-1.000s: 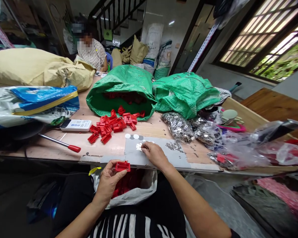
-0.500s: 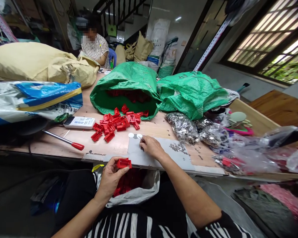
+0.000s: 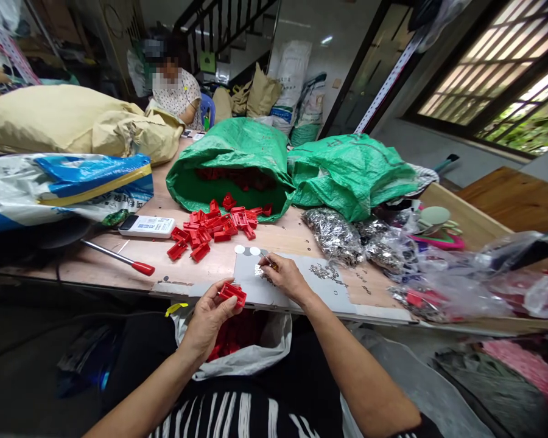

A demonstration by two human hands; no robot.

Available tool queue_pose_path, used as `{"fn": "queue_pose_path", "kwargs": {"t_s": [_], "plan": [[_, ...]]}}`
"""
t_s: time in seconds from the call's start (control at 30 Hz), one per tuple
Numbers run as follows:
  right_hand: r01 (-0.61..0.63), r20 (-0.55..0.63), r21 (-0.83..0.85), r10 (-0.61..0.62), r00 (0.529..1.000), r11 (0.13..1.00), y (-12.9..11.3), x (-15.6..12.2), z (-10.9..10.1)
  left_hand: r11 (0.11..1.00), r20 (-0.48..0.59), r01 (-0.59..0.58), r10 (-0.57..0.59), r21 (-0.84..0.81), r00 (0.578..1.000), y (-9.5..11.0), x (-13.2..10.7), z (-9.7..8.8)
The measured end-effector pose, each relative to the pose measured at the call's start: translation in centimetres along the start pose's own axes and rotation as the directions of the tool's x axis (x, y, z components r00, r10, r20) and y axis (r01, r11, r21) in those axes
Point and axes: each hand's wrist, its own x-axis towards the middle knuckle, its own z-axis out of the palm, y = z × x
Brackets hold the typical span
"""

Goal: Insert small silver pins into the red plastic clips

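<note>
Between the thumb and fingers of my left hand [image 3: 207, 319] is a small red plastic housing [image 3: 232, 294], its open side up, just in front of the table edge. My right hand [image 3: 287, 277] pinches a slim tool [image 3: 268, 261] that looks like tweezers, above a grey mat [image 3: 246, 277]. My fingers partly hide its tip and some small pieces below it. Tiny metal pieces [image 3: 324, 272] lie scattered on the mat to the right. Two white discs [image 3: 254, 251] sit at the mat's back edge. Beyond them is a pile of similar red housings [image 3: 210, 228].
A green sack [image 3: 237, 137] opens toward the pile; another green sack [image 3: 347, 170] lies beside it. Clear bags of metal parts [image 3: 333, 234] stand right. A red-tipped lever [image 3: 142, 268] juts in from the left. Below the edge hangs a white bag [image 3: 274, 353] holding red parts. A person [image 3: 176, 97] sits across.
My left hand has moved slightly right and up, tilting the red housing. My right hand has drawn back a little to the right, and the slim tool shows more clearly.
</note>
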Motion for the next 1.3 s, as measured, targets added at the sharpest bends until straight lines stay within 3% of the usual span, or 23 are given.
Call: {"fn": "queue_pose_path", "kwargs": {"t_s": [0.17,0.33,0.5,0.77,0.87,1.07,1.2,1.3], "plan": [[0.009,-0.045,0.131,-0.003,0.999,0.991,-0.4,-1.1,0.3,0.997,0.019,0.04,-0.039,-0.062,0.999,0.4,0.2,0.8],[0.085,0.009,0.206,-0.089,0.996,0.975,-2.4,-2.8,0.7,0.996,0.043,0.034,-0.03,-0.08,0.999,0.5,0.4,1.1],[0.244,0.022,0.111,-0.248,0.969,0.963,-4.2,-4.2,1.0,0.995,0.077,0.031,-0.024,-0.096,0.997,0.6,0.2,1.2],[0.363,0.091,0.063,-0.368,0.926,0.93,-3.8,-4.8,1.1,0.996,0.094,0.019,-0.011,-0.086,0.996,0.7,0.2,1.2],[0.317,0.135,0.127,-0.333,0.933,0.94,-3.6,-4.9,1.1,0.998,0.132,0.014,-0.005,-0.061,0.991,0.7,0.1,1.2],[0.049,0.113,0.267,-0.082,0.99,0.963,-2.9,-5.7,1.2,0.999,0.167,-0.023,0.016,0.043,0.986,0.4,0.0,1.1],[0.09,0.065,0.132,-0.099,0.993,0.987,-2.5,-6.3,1.1,0.97,0.175,-0.163,0.132,0.178,0.976,0.0,0.6,0.7],[0.098,0.052,0.013,-0.099,0.994,0.995,-2.1,-6.4,1.3,0.891,0.158,-0.297,0.257,0.343,0.953,-0.3,1.4,0.2]]}}
